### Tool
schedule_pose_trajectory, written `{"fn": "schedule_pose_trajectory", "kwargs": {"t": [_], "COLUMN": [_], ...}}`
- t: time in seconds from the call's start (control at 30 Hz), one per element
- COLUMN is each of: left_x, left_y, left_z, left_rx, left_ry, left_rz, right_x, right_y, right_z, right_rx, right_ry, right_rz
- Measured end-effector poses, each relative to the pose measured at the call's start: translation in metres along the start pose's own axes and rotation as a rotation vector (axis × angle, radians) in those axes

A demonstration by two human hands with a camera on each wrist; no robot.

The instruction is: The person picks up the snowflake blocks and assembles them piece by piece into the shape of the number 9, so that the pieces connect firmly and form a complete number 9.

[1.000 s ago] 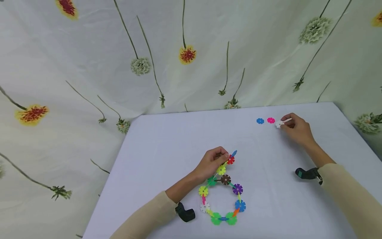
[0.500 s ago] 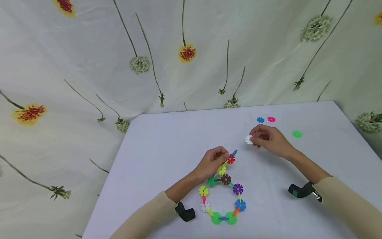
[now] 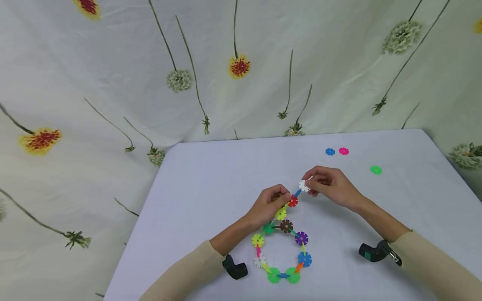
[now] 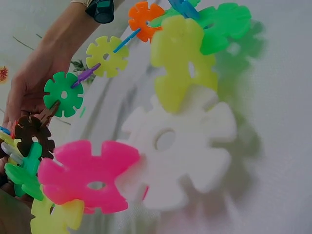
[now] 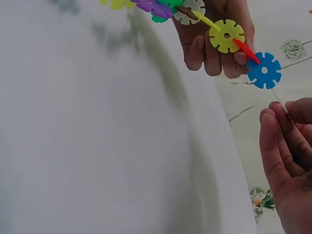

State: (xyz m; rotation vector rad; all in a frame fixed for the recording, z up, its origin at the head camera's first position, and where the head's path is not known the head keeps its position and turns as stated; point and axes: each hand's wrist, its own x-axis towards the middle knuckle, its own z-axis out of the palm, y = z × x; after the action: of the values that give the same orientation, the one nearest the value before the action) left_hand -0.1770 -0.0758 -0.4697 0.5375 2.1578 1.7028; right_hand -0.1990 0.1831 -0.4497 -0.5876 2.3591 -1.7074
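My left hand (image 3: 268, 205) pinches the red notched disc (image 3: 293, 201) of a chain of plastic flower discs joined by their slots. The chain's lower part forms a ring with green, purple, yellow, white and other discs, the brown disc (image 3: 286, 226) at its top. A blue disc (image 5: 264, 70) sticks out at the chain's upper end. Between thumb and fingers my right hand (image 3: 331, 186) holds a white disc (image 3: 303, 186). Its edge meets the blue disc; how deep the slots sit cannot be told. A white ring disc (image 4: 190, 146) looms large in the left wrist view.
Loose blue (image 3: 330, 151), pink (image 3: 344, 151) and green (image 3: 376, 170) discs lie on the white table (image 3: 211, 175), toward its far right. A flower-patterned cloth (image 3: 263, 104) hangs behind it. Black wrist cameras are on both sleeves.
My right hand has brought the white disc leftward and nearer, from beside the loose pink disc to the chain's blue end. The green loose disc has come into view. My left hand keeps its hold.
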Motion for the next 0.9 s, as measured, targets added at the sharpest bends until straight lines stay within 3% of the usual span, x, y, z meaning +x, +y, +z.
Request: {"fn": "schedule_pose_trajectory", "kwargs": {"t": [0.43, 0.67, 0.9], "left_x": [0.0, 0.002, 0.005], "left_y": [-0.002, 0.0, -0.003], "left_z": [0.004, 0.007, 0.01], "left_rx": [0.051, 0.074, 0.096], "left_ry": [0.008, 0.04, 0.041], "left_rz": [-0.013, 0.01, 0.023], "right_x": [-0.008, -0.009, -0.008], "right_y": [0.003, 0.001, 0.001], "right_z": [0.008, 0.012, 0.014], "right_rx": [0.01, 0.049, 0.006], "right_ry": [0.019, 0.066, 0.077], "right_rz": [-0.085, -0.066, -0.093]}}
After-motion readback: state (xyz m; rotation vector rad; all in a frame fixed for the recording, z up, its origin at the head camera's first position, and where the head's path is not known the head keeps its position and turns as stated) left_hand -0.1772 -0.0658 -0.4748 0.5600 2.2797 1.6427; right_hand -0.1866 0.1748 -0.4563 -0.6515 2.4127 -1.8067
